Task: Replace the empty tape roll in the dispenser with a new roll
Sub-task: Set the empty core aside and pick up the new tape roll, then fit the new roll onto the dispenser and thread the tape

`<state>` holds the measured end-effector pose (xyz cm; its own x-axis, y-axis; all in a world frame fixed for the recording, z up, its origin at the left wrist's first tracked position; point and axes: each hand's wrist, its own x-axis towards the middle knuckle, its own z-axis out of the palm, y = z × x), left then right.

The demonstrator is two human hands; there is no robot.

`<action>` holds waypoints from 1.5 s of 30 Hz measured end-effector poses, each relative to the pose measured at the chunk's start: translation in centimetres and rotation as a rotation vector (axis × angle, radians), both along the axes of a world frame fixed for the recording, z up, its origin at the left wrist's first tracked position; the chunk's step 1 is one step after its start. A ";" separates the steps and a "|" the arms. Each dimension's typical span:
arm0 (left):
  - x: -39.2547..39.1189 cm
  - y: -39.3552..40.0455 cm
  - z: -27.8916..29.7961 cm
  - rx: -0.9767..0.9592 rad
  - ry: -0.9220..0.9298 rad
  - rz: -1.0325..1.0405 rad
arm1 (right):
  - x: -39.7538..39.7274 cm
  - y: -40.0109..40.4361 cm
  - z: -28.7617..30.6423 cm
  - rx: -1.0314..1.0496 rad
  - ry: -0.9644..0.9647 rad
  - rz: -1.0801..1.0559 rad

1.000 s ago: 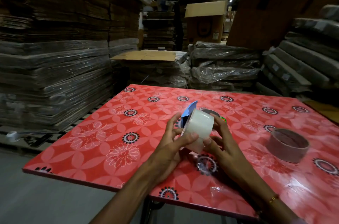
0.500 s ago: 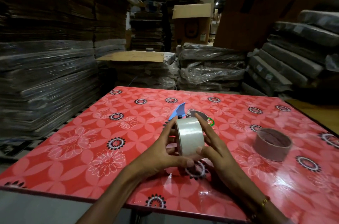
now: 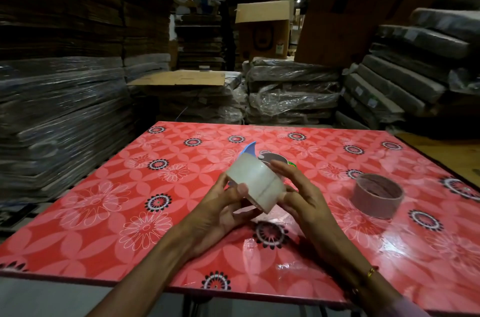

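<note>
Both hands hold a clear, whitish roll of packing tape (image 3: 255, 185) above the red flowered tabletop (image 3: 104, 200): left hand (image 3: 220, 209) fingers grasping its near side, right hand (image 3: 302, 197) pressed against the far side. The empty brown cardboard core (image 3: 378, 194) lies apart, rightward

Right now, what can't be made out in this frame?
- Dispenser, head view: mostly hidden behind the new roll and right hand; only a blue tip and dark part show.
- Tape's loose end: blurred, can't be found.
- Left hand fingers: partly behind the roll.
- Empty core: any leftover tape too small to tell.
</note>
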<state>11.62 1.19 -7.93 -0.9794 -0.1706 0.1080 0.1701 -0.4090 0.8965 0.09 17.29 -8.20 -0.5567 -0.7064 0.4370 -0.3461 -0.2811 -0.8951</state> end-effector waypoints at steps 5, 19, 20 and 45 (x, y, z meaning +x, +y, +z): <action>-0.1 0.2 0.0 -0.101 0.032 0.167 | -0.1 -0.5 0.0 -0.029 -0.281 -0.029; 0.1 1.5 -0.3 -0.357 0.054 0.345 | 0.2 -0.5 0.0 -0.043 0.131 -0.185; 0.1 1.5 -0.3 -0.356 0.055 0.329 | 0.2 -0.5 0.0 -0.030 0.134 -0.170; -1.2 1.3 -0.6 -0.274 -0.119 0.600 | 1.3 -0.5 0.5 0.098 0.054 -0.026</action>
